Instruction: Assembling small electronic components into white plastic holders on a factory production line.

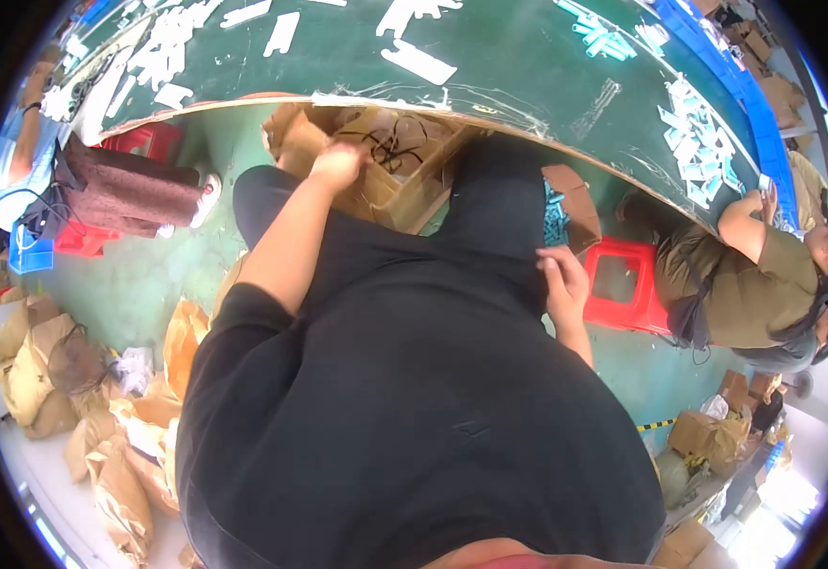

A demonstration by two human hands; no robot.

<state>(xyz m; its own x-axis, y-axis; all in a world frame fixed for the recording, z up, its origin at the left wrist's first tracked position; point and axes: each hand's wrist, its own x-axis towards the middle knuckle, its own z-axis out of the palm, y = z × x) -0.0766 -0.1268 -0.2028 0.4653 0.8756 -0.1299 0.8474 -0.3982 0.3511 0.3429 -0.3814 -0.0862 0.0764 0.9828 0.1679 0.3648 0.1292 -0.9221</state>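
Observation:
My left hand [340, 164] reaches down to a yellowish crate [404, 204] between my knees and below the table edge. Its fingers are curled at the crate's left side, and what they hold, if anything, is hidden. Thin black loops [393, 154], like cords or bands, lie inside the crate. Brown cardboard or paper [293, 135] stands at the crate's left. Beside my right thigh hangs my right hand [566, 282], its fingers loosely bent and apart with nothing visible in them. Just past it sits a carton [580, 204] holding small teal cylinders [554, 216].
Across my front curves a green table [509, 57] bearing white flat pieces [419, 63], teal tubes [606, 42] and a pile of pale pieces [694, 142]. A co-worker [746, 275] sits at right near a red stool [613, 284]; another person is far left. Brown sacks [115, 484] stand behind left.

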